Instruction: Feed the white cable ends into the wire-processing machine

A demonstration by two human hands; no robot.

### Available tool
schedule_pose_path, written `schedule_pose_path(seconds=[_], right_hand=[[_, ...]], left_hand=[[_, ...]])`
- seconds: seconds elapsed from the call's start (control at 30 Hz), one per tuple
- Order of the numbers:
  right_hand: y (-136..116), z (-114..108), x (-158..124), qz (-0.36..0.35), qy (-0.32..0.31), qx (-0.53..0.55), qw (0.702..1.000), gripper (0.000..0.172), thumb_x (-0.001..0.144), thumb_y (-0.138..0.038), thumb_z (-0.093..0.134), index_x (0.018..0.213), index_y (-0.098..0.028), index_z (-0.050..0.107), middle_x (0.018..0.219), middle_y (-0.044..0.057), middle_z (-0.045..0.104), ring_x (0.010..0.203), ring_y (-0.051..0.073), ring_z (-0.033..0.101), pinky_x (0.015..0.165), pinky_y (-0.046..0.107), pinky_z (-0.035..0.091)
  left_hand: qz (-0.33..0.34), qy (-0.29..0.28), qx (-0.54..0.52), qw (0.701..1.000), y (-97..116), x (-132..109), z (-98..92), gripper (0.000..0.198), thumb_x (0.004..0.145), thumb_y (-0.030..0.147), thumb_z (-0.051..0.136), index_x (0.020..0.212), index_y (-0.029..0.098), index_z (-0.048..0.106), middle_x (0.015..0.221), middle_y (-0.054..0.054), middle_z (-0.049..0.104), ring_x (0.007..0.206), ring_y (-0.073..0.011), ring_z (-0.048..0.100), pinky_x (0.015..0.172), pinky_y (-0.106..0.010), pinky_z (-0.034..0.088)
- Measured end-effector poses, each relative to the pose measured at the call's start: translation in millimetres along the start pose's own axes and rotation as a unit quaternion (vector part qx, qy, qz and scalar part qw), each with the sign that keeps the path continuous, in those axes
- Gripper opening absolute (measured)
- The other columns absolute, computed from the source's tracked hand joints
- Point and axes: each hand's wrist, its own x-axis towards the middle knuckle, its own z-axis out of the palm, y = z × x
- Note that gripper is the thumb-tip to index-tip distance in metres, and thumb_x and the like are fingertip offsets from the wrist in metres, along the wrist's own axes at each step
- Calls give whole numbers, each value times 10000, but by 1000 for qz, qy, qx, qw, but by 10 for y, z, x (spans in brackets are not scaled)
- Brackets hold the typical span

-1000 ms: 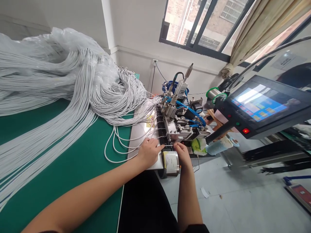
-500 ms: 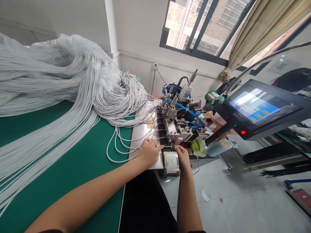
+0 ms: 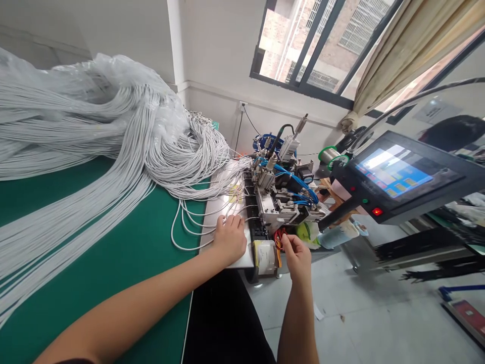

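Observation:
My left hand (image 3: 230, 239) rests over the silver plate (image 3: 242, 260) with its fingers curled near white cables; what lies under the fingers is hidden. To its right, my right hand (image 3: 298, 254) is pinched beside red and orange wires or handles (image 3: 279, 238); anything between the fingertips is too small to tell. Between the hands is a round metal part with a white label (image 3: 266, 257). A black track (image 3: 258, 230) runs along the machine (image 3: 269, 202), with white cables lying across it.
A thick bundle of white cables (image 3: 132, 121) covers the left of the green table (image 3: 113, 242). The monitor (image 3: 401, 174) juts in at the right, above a green-and-white bag (image 3: 306, 232). A solder-like wire spool (image 3: 330, 156) stands behind.
My right hand has moved right, away from the track, uncovering the red and orange items. My left hand has drawn slightly back from the track, with its fingers more curled.

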Motion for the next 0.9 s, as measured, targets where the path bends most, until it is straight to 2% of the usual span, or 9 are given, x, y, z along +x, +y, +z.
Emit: schedule_pose_path(seconds=[0.13, 0.27, 0.37, 0.43, 0.53, 0.63, 0.73, 0.8, 0.9], right_hand=[[-284, 95, -110, -48, -33, -38, 998, 279, 876, -418, 554, 740, -180, 607, 562, -21, 496, 513, 134, 428, 498, 245, 333], [-471, 267, -200, -152, -145, -61, 976, 208, 900, -314, 534, 767, -176, 616, 666, 12, 580, 582, 138, 493, 562, 241, 373], [-466, 393, -223, -202, -201, -69, 956, 183, 907, -265, 519, 777, -177, 614, 692, 20, 598, 614, 138, 517, 591, 241, 377], [-412, 452, -231, -218, -205, -66, 952, 179, 913, -247, 509, 784, -178, 611, 693, 22, 598, 621, 139, 525, 595, 242, 374], [-311, 493, -253, -246, -182, -68, 950, 178, 920, -230, 495, 791, -174, 605, 680, 23, 585, 613, 140, 520, 585, 247, 361], [-222, 498, -285, -284, -150, -82, 944, 164, 913, -207, 503, 784, -170, 596, 631, 11, 542, 586, 137, 496, 563, 252, 332], [-164, 497, -308, -319, -129, -94, 934, 140, 902, -181, 516, 782, -171, 588, 610, 4, 524, 571, 135, 486, 557, 256, 313], [-148, 498, -314, -338, -121, -96, 928, 128, 893, -169, 523, 780, -173, 583, 606, 3, 522, 565, 134, 484, 555, 258, 308], [-134, 499, -316, -361, -112, -96, 921, 122, 882, -150, 530, 774, -177, 581, 602, 5, 525, 557, 134, 489, 548, 257, 314]], left_hand=[[-2, -5, -3, 1000, 15, -1, -5, 425, 804, 228, 512, 1215, 123, 556, 1148, -144, 599, 1053, -280, 502, 935, -454, 314], [-11, -17, -1, 1000, 20, 5, -33, 461, 806, 220, 497, 1255, 125, 527, 1221, -135, 575, 1117, -273, 476, 968, -449, 299], [0, -14, -12, 1000, 7, 2, -45, 470, 780, 206, 520, 1245, 142, 539, 1235, -121, 571, 1143, -269, 463, 970, -449, 293], [26, -7, -33, 999, -7, -17, -42, 396, 774, 197, 539, 1166, 181, 594, 1204, -94, 592, 1128, -263, 475, 947, -448, 299], [62, 25, -86, 994, -33, -51, -53, 192, 780, 161, 548, 902, 239, 674, 1071, -26, 653, 1041, -230, 522, 899, -440, 302], [56, 68, -135, 987, -109, 3, -137, 210, 766, 99, 529, 732, 252, 668, 941, 19, 677, 952, -192, 547, 860, -410, 312], [-14, 99, -123, 987, -320, 264, -281, 252, 775, 101, 505, 811, 273, 687, 950, 12, 670, 957, -195, 545, 865, -394, 335], [-75, 85, -85, 990, -544, 556, -343, 273, 812, 151, 479, 965, 256, 680, 1017, -23, 652, 994, -216, 535, 864, -378, 374], [-114, -28, -18, 993, -907, 1068, -296, 361, 870, 242, 434, 1183, 167, 597, 1152, -83, 598, 1096, -234, 506, 963, -352, 382]])
